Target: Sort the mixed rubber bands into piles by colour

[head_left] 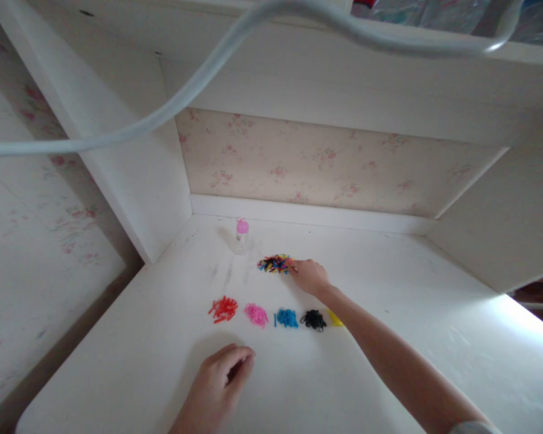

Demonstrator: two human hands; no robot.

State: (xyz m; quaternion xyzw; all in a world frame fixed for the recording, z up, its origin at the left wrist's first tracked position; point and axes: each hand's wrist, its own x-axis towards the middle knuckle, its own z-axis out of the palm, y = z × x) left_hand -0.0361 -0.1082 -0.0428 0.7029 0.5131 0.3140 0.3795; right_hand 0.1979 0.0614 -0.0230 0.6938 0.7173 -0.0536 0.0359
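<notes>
My right hand (311,276) reaches over to a mixed pile of small coloured rubber bands (274,263). Its fingers are pinched together at the pile's right edge, on a rubber band whose exact shape is hard to see. Closer to me, a row of sorted heaps runs left to right: red bands (224,308), pink bands (256,314), blue bands (287,317), black bands (314,320) and yellow bands (335,318), the last partly hidden behind my right forearm. Below the red and pink heaps, my left hand (221,383) is loosely curled, thumb against fingers, with nothing visible in it.
A small clear bottle with a pink lid (241,235) stands behind the heaps on the white tabletop (131,361). White side panels and an overhead shelf (344,84) enclose the table. A pale cable (199,84) crosses the upper view.
</notes>
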